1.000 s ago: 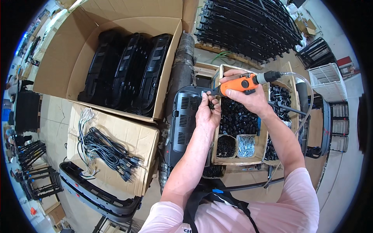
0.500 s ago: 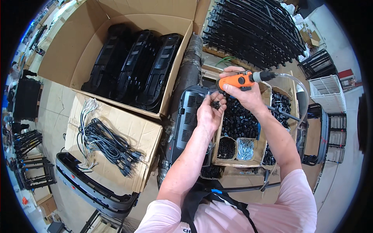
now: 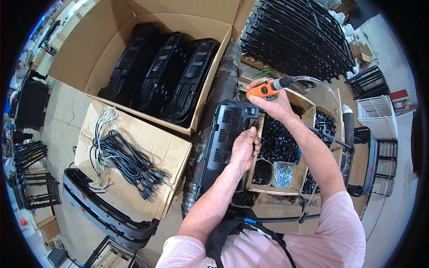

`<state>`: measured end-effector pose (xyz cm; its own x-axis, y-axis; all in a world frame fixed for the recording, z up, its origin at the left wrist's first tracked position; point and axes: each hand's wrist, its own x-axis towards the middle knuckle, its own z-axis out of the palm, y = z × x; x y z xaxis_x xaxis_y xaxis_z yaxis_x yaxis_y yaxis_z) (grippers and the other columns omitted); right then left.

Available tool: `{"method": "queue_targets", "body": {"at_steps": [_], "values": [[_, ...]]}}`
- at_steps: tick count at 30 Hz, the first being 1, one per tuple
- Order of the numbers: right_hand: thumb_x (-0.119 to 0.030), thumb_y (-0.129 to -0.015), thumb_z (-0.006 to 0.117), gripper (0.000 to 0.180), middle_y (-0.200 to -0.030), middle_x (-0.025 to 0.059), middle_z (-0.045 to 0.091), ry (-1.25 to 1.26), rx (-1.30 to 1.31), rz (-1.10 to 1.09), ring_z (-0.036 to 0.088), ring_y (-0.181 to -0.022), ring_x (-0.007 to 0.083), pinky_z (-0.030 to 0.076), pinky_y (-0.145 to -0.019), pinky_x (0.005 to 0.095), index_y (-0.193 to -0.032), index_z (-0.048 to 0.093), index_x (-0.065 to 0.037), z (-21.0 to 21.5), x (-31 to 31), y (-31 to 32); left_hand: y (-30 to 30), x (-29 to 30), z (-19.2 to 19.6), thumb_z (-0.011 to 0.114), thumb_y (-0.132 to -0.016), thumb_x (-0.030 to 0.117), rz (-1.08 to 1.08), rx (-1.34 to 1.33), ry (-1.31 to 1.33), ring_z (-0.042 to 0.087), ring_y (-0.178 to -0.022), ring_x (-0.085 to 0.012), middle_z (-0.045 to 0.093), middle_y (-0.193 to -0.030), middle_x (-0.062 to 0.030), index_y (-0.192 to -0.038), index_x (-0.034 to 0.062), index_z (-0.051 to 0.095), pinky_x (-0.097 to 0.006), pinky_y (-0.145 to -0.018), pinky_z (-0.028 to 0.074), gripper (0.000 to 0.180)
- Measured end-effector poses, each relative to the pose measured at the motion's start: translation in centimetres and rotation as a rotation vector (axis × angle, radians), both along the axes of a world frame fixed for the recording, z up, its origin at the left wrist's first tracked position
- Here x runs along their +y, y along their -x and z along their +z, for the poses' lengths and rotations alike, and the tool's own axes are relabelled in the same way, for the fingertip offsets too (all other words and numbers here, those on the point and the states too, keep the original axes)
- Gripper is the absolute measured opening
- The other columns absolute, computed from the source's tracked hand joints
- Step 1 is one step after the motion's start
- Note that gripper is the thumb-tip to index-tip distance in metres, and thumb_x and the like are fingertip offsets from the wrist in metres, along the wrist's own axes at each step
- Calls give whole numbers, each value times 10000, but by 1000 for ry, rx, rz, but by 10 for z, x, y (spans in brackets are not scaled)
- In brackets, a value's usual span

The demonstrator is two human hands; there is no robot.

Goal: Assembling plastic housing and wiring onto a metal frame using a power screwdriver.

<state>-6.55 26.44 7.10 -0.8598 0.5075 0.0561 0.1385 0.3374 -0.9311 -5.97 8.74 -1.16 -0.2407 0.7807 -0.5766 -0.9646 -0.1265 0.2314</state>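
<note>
My right hand [image 3: 278, 106] is wrapped round an orange air screwdriver [image 3: 262, 91], held over the far end of a black vented plastic housing [image 3: 216, 149]. The tool's tip is hidden, so whether it touches the housing I cannot tell. A clear air hose [image 3: 328, 85] runs from its back end. My left hand [image 3: 246, 145] is closed beside the housing's right edge, fingers curled over; the small black screws seen in its palm earlier are hidden now. Just right of it stands a wooden box [image 3: 297, 186] holding black plastic parts [image 3: 278, 138], dark screws [image 3: 262, 172] and silvery fasteners [image 3: 282, 173].
An open carton [image 3: 209, 96] holding black plastic housings stands at the far left. Nearer, a bundle of black cables [image 3: 123, 154] lies on cardboard [image 3: 165, 196]. Curved dark panels [image 3: 111, 219] are at lower left. Stacked black frames [image 3: 295, 38] and a white crate [image 3: 377, 117] are beyond.
My right hand has brought the screwdriver left and away from my left hand, to the housing's far end. My left hand has come nearer to me and curled over its palm.
</note>
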Motion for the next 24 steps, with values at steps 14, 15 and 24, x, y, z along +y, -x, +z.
{"method": "queue_targets", "body": {"at_steps": [14, 15, 24], "values": [[-118, -850, 830, 400, -1155, 98, 756, -39, -65, 31, 702, -1087, 174, 561, -990, 347, -1214, 685, -36, -1, 0, 10, 7, -21, 2, 635, -1087, 256, 55, 124, 2, 579, -677, -84, 643, -831, 24, -1171, 58, 700, -226, -583, 490, 225], [-113, -855, 827, 443, -1164, 109, 757, 15, -75, -1, 705, -1092, 176, 565, -995, 343, -1260, 668, -30, 1, -2, 10, 7, -23, -2, 657, -1074, 274, 73, 90, -6, 581, -689, -98, 644, -832, 17, -1142, 52, 703, -235, -578, 481, 237], [-114, -880, 814, 523, -1237, 146, 742, 209, 43, 90, 701, -1147, 193, 554, -1051, 380, -1351, 611, -10, 61, -56, -32, 38, -18, -13, 550, -1118, 367, 378, -263, -67, 534, -721, -108, 579, -846, 31, -1131, 88, 646, -248, -600, 471, 295]]}}
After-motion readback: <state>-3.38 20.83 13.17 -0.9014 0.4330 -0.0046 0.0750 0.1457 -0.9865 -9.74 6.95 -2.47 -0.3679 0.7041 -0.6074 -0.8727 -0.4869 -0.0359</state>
